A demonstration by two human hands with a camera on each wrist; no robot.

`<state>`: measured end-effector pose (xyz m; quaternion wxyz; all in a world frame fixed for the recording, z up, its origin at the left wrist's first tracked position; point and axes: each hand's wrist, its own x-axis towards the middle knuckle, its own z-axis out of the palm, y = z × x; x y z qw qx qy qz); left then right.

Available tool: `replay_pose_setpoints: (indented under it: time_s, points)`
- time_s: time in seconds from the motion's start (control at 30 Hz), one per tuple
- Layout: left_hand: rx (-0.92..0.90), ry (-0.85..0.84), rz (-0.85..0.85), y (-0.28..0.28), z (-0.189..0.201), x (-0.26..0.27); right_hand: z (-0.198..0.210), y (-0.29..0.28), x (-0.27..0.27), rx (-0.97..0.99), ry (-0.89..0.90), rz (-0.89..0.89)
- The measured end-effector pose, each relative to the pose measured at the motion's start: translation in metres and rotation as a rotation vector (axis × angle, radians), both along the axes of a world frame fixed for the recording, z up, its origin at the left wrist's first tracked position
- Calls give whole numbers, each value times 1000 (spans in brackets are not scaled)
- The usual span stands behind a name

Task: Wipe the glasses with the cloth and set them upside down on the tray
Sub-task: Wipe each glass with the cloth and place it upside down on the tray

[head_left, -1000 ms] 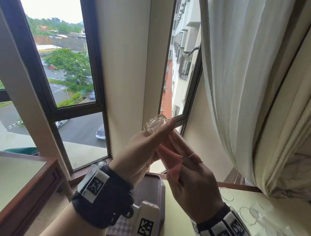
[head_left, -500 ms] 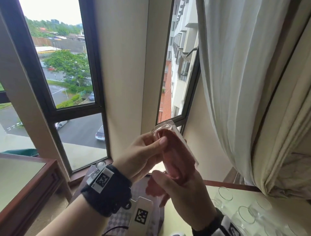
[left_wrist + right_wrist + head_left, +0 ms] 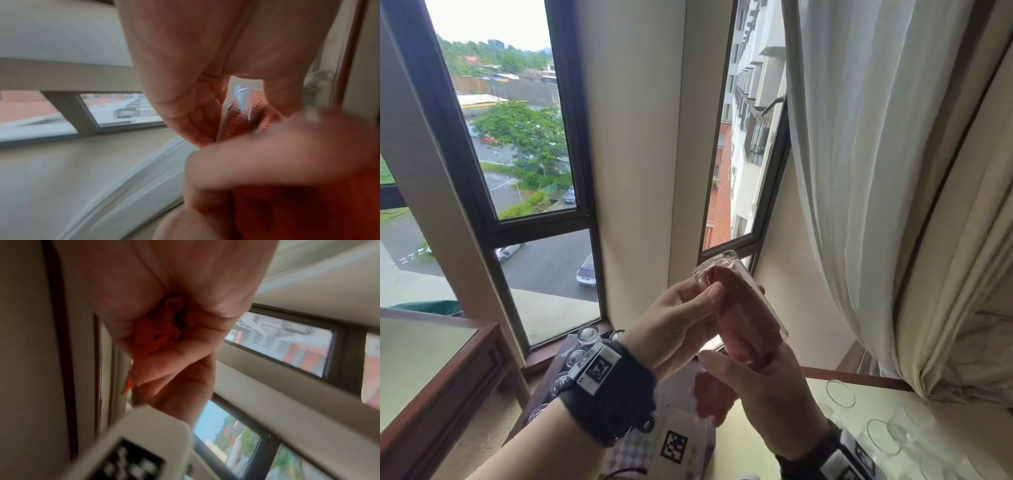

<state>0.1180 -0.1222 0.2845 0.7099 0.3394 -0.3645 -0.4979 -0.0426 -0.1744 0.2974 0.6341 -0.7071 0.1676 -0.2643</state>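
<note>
left hand (image 3: 681, 325) — raised, grip curled | right hand (image 3: 760, 401) — grip curled, below

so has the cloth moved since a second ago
Yes. The cloth now fills the inside of the glass up toward its base near the window frame; earlier it sat bunched at the mouth, by the right hand.

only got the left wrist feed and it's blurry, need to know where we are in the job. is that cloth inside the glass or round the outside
Observer: Inside. In the head view the pink cloth fills the glass, base tilted up.
Operator: which hand holds the glass
Observer: The left hand grips its side; the right hand holds the cloth at its mouth.
Operator: any done yet
Observer: Several glasses stand on the tray, lower left.
</note>
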Motion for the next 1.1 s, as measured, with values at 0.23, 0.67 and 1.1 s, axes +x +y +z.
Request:
replay_pose_setpoints:
  time_s: [0.23,0.67,1.1]
  points:
    - [254,-293,398,-9,24,-8,-36,-22,13,-1060,231,-285]
    - [-69,74,-51,3,-3,1,2,13,16,874,-413,206]
    - [287,-296,173,17,27,-2,-21,-17,7,-1051,-123,-477]
